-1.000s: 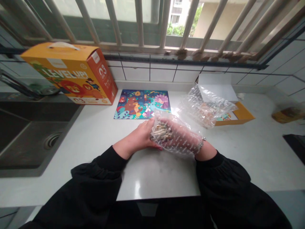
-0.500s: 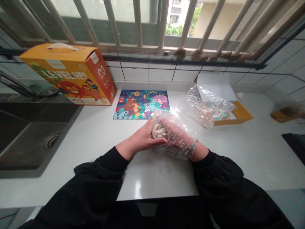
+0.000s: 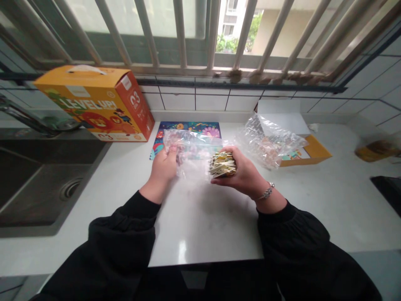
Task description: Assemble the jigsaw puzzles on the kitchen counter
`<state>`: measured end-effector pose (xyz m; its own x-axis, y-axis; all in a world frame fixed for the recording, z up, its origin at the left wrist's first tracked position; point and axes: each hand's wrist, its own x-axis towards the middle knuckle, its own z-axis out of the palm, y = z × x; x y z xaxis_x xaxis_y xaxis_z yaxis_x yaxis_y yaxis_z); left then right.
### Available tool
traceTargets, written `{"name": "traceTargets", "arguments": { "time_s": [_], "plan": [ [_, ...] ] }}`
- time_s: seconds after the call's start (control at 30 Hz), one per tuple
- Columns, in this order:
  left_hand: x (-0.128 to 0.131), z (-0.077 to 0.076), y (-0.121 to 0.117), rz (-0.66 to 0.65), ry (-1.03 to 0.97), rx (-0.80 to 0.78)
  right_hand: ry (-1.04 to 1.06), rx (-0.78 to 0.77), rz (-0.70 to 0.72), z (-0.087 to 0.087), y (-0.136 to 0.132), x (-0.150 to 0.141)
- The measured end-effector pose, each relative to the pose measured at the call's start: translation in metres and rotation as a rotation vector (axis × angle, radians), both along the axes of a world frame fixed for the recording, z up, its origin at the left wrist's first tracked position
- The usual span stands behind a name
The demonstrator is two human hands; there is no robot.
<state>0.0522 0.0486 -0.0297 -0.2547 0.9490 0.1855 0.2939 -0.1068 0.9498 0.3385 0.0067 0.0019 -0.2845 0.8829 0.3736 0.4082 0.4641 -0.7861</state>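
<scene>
My right hand [image 3: 242,171] is closed around a thick stack of puzzle pieces [image 3: 223,164], its layered edges facing left and toward me. A clear plastic bag [image 3: 194,156] is pinched in my left hand [image 3: 163,167] and stretches across to the stack, its right end close to the pieces. Behind the bag lies a colourful picture board with animals [image 3: 205,126], flat on the counter and partly covered by the bag and my hands.
An orange "LEVEL UP!" box [image 3: 94,106] stands at the back left beside a dark sink [image 3: 59,217]. Back right, another crumpled clear bag [image 3: 269,142] lies against an open yellow box [image 3: 316,150]. A jar-like container [image 3: 377,150] sits farther right on the white counter [image 3: 206,234].
My right hand has come out of the bag with the stack. My left hand has moved left, drawing the bag off. The view has tilted slightly.
</scene>
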Motion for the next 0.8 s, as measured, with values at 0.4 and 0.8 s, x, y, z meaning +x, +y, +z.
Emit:
{"name": "traceTargets", "arguments": {
  "time_s": [0.4, 0.8],
  "plan": [
    [0.014, 0.018, 0.022, -0.008, -0.579, -0.012, 0.332, -0.763, 0.864, -0.021, 0.009, -0.005],
    [0.201, 0.026, 0.102, -0.300, 0.217, 0.284, 0.239, -1.149, 1.135, -0.037, 0.021, -0.002]
  ]
}}
